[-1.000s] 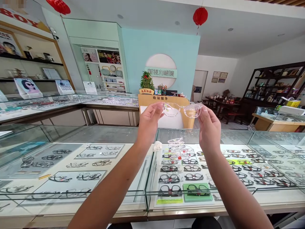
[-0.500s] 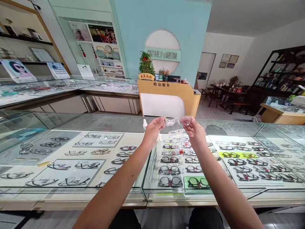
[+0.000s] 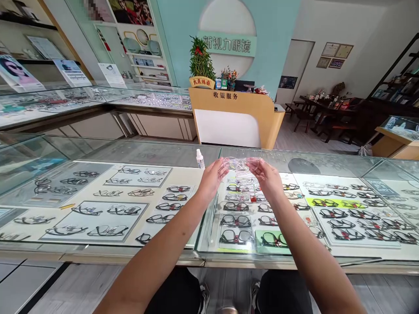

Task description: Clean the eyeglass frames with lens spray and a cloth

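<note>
Head view: glass counter (image 3: 137, 155) runs left to right, rows of dark spectacle frames (image 3: 237, 220) laid under the top. Small white dropper bottle (image 3: 200, 159) stands on the glass just left of the hands. Wooden cashier desk (image 3: 235, 117) with a small potted tree (image 3: 200, 65) far behind; dark tables far right. Nothing blocks the hands. Compared with a second ago, the clear glasses (image 3: 241, 164) have come down from chest height to just above the counter top, and the camera tilts lower. Left hand (image 3: 212, 178) pinches the left end of the glasses, right hand (image 3: 266, 176) pinches the right end; the glasses span between both sets of fingertips, lenses level, over a stack of clear frames.
</note>
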`<state>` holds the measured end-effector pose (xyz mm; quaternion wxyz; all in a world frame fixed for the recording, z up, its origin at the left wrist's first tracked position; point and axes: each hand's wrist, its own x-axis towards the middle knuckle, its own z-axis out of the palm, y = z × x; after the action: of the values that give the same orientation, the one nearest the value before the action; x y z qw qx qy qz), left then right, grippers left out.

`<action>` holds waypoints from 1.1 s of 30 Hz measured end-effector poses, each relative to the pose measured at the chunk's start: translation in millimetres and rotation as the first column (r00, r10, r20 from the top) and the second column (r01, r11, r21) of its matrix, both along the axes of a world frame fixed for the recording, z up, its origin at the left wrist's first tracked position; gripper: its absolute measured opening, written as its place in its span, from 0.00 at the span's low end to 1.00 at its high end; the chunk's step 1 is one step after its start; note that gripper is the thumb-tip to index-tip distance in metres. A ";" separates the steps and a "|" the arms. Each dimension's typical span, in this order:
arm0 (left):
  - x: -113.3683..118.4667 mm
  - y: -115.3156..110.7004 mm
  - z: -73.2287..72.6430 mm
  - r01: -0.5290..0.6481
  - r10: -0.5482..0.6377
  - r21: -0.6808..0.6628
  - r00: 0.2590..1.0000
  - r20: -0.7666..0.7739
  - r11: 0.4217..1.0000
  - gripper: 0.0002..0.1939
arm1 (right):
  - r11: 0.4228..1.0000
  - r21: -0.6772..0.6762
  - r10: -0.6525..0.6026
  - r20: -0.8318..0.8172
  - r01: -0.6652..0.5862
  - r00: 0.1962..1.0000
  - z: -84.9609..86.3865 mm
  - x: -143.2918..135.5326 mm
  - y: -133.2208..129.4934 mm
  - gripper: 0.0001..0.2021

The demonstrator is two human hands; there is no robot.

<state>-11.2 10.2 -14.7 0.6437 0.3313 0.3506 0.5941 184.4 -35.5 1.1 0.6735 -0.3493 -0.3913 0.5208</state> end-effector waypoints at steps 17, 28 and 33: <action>-0.9 1.4 -0.6 -0.069 0.072 0.039 0.993 -0.089 0.997 0.21 | 0.988 -0.053 -0.114 0.359 0.142 0.926 -19.5 1.8 5.7 0.21; -4.4 3.0 0.9 -0.056 0.069 0.073 0.979 -0.190 0.996 0.22 | 0.982 -0.188 0.032 0.220 0.010 0.975 -20.2 -0.3 8.9 0.21; -2.7 -2.1 3.6 0.062 -0.030 0.110 0.961 -0.274 0.992 0.25 | 0.978 -0.200 0.141 0.382 -0.068 0.913 -15.6 0.3 4.1 0.18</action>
<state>-13.9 8.1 -11.1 0.5824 0.4552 0.3921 0.5475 184.7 -31.5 -14.5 0.5173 -0.4855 -0.4876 0.5088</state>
